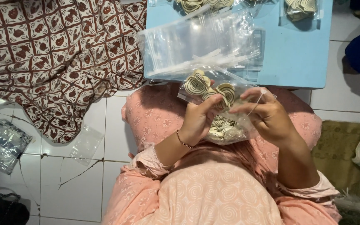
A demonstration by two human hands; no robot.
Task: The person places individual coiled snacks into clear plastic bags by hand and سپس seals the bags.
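I see both hands raised over my lap, each with a closed grip on one clear bag [219,104]. The left hand [197,121] pinches the bag's left side, thumb on the near face and fingers behind it. The right hand [267,116] pinches the bag's right upper edge between thumb and forefinger. The bag sits between the two hands, tilted, just below the near edge of the blue bench [296,58]. It holds several pale swirl cookies [198,83] with dark lines; some lie near its top, others bunch at its bottom between my palms. I cannot tell whether the bag's mouth is sealed.

A bracelet [183,141] circles the left wrist. A stack of empty clear bags [196,41] lies on the bench, just beyond the held bag. Further filled bags [301,8] rest at the bench's far edge. On the tiled floor [80,183] to my left lie a patterned brown cloth [55,54], one loose clear bag [86,143], and a plastic pack [5,143]. A green mat [342,146] lies to my right.
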